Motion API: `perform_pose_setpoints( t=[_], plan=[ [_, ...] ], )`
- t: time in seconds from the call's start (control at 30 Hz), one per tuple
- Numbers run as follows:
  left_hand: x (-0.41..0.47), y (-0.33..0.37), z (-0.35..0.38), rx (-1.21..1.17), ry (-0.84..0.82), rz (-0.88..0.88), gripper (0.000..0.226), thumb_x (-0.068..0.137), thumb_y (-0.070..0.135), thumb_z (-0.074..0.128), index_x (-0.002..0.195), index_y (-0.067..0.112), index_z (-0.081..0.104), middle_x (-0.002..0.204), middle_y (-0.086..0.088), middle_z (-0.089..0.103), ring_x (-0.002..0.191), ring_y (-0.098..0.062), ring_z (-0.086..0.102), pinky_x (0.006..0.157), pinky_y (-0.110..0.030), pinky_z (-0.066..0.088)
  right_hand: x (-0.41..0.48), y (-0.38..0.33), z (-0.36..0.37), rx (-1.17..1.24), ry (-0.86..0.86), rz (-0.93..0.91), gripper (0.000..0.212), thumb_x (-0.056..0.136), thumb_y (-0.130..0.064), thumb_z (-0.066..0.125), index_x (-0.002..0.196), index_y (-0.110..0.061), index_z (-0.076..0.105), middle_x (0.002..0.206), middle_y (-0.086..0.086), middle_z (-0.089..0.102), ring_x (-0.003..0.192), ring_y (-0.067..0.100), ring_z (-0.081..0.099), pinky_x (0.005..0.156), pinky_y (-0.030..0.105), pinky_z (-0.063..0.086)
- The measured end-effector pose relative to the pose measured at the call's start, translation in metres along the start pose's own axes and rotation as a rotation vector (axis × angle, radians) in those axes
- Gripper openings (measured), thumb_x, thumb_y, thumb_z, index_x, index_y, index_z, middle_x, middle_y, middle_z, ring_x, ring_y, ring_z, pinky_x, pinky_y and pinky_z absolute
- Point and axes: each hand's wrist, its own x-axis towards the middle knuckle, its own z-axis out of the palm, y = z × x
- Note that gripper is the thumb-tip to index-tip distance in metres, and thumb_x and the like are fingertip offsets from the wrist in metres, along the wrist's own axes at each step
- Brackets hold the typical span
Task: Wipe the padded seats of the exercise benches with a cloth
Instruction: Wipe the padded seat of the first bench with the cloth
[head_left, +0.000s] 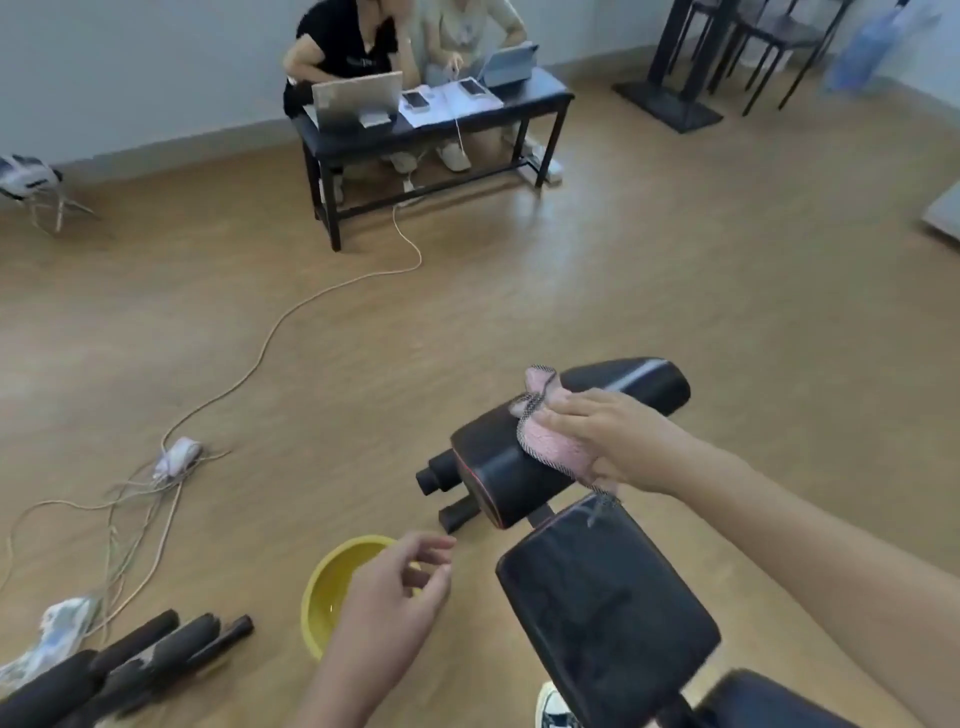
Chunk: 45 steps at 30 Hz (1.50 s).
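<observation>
A black exercise bench runs from lower right toward the middle. Its near pad (608, 603) is a broad black cushion; beyond it sits a smaller black padded seat (498, 467), and a dark roller pad (639, 384) lies farther back. My right hand (608, 441) presses a pink cloth (556, 447) flat on top of the smaller seat. One corner of the cloth sticks up toward the roller. My left hand (395, 587) hovers over the floor left of the bench, holding nothing, fingers loosely curled and apart.
A yellow basin (332, 587) stands on the wood floor under my left hand. Black foam-covered bars (130, 660) lie at the bottom left. Cables and a power strip (176, 457) trail across the floor. Two people sit at a black desk (431, 124) with laptops at the back.
</observation>
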Motion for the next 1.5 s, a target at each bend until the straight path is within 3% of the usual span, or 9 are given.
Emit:
perform_pose_setpoints(
  t=[0.13, 0.27, 0.53, 0.67, 0.93, 1.2, 1.3, 1.4, 1.5],
  plan=[
    [0.013, 0.009, 0.035, -0.006, 0.0, 0.114, 0.016, 0.087, 0.02, 0.068, 0.095, 0.034, 0.071, 0.098, 0.027, 0.069, 0.084, -0.006, 0.067, 0.066, -0.011, 0.05, -0.028, 0.008, 0.026, 0.097, 0.389, 0.01, 0.04, 0.07, 0.007, 0.076, 0.107, -0.009, 0.078, 0.091, 0.007, 0.071, 0.079, 0.03, 0.06, 0.079, 0.026, 0.048],
    [0.019, -0.006, 0.068, 0.073, -0.061, 0.148, 0.017, 0.087, 0.022, 0.069, 0.096, 0.036, 0.071, 0.097, 0.027, 0.069, 0.089, -0.003, 0.067, 0.067, -0.015, 0.053, -0.088, -0.015, 0.091, 0.279, 0.669, 0.267, 0.016, 0.081, 0.01, 0.07, 0.091, 0.001, 0.076, 0.095, 0.01, 0.069, 0.092, 0.028, 0.062, 0.082, 0.028, 0.051],
    [0.081, -0.076, 0.142, 0.306, -0.277, 0.047, 0.022, 0.09, 0.027, 0.067, 0.101, 0.045, 0.063, 0.094, 0.023, 0.069, 0.089, 0.01, 0.063, 0.067, -0.01, 0.049, -0.108, 0.034, 0.28, 0.414, 0.319, 0.815, 0.031, 0.099, -0.026, 0.053, 0.069, -0.028, 0.053, 0.086, -0.015, 0.055, 0.089, 0.007, 0.045, 0.087, 0.027, 0.034],
    [0.112, -0.117, 0.17, 0.351, -0.291, -0.016, 0.02, 0.093, 0.025, 0.064, 0.099, 0.044, 0.063, 0.094, 0.023, 0.07, 0.086, 0.002, 0.067, 0.067, -0.01, 0.046, -0.062, 0.028, 0.35, 0.476, 0.32, 0.96, 0.041, 0.094, -0.01, 0.043, 0.123, -0.034, 0.06, 0.129, -0.015, 0.054, 0.125, 0.01, 0.05, 0.105, 0.022, 0.035],
    [0.14, -0.162, 0.191, 0.315, -0.195, -0.036, 0.023, 0.089, 0.015, 0.066, 0.091, 0.037, 0.071, 0.087, 0.018, 0.074, 0.085, 0.005, 0.062, 0.065, -0.005, 0.044, -0.062, -0.084, 0.435, 0.231, 0.097, -0.093, 0.039, 0.1, -0.012, 0.046, 0.137, -0.016, 0.057, 0.148, -0.006, 0.054, 0.142, 0.013, 0.044, 0.124, 0.036, 0.025],
    [0.153, -0.184, 0.189, 0.374, -0.192, -0.048, 0.02, 0.091, 0.02, 0.064, 0.093, 0.039, 0.068, 0.087, 0.022, 0.071, 0.09, 0.006, 0.062, 0.064, -0.014, 0.044, -0.03, 0.048, 0.427, 0.363, 0.636, 0.87, 0.056, 0.102, 0.001, 0.037, 0.152, -0.025, 0.041, 0.162, 0.0, 0.035, 0.146, 0.01, 0.036, 0.111, 0.002, 0.017],
    [0.161, -0.189, 0.198, 0.397, -0.177, -0.019, 0.02, 0.089, 0.022, 0.065, 0.098, 0.04, 0.066, 0.096, 0.02, 0.07, 0.091, 0.007, 0.061, 0.068, -0.014, 0.044, -0.004, -0.037, 0.438, 0.083, 0.453, 0.301, 0.055, 0.108, -0.013, 0.007, 0.154, -0.029, 0.033, 0.164, 0.0, 0.03, 0.145, 0.005, 0.03, 0.126, 0.02, -0.005],
    [0.165, -0.19, 0.209, 0.41, -0.183, -0.018, 0.031, 0.088, 0.024, 0.065, 0.115, 0.039, 0.061, 0.108, 0.018, 0.065, 0.09, 0.005, 0.062, 0.076, -0.022, 0.05, 0.001, -0.049, 0.447, -0.089, 0.345, -0.201, 0.044, 0.107, -0.009, 0.028, 0.139, -0.009, 0.059, 0.147, 0.01, 0.055, 0.136, 0.023, 0.052, 0.119, 0.037, 0.034],
    [0.17, -0.192, 0.215, 0.435, -0.224, -0.054, 0.049, 0.087, 0.019, 0.066, 0.133, 0.032, 0.053, 0.121, 0.013, 0.06, 0.096, -0.002, 0.063, 0.086, -0.024, 0.05, -0.002, 0.027, 0.425, 0.86, 0.356, 0.37, 0.036, 0.103, -0.014, 0.049, 0.137, -0.017, 0.062, 0.137, 0.019, 0.049, 0.109, 0.02, 0.058, 0.09, 0.028, 0.049]
  ],
)
